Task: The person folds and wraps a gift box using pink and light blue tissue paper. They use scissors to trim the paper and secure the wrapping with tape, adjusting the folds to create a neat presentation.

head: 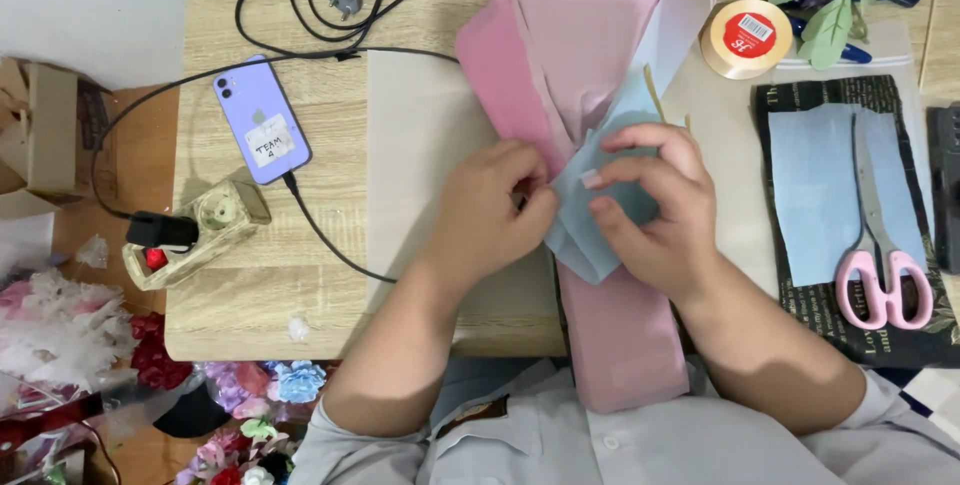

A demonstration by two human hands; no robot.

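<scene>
Fingers of both hands pinch blue paper | scissors, tape roll right

Pink paper sheets matt, smooth, creased at fold. Light blue paper matt, thin. Table pale wood-grain laminate, smooth. Scissors dull metal blades, glossy pink plastic handles. Tape roll glossy. Phone glossy lilac back. Cable matt black. Shirt grey cloth.
</scene>
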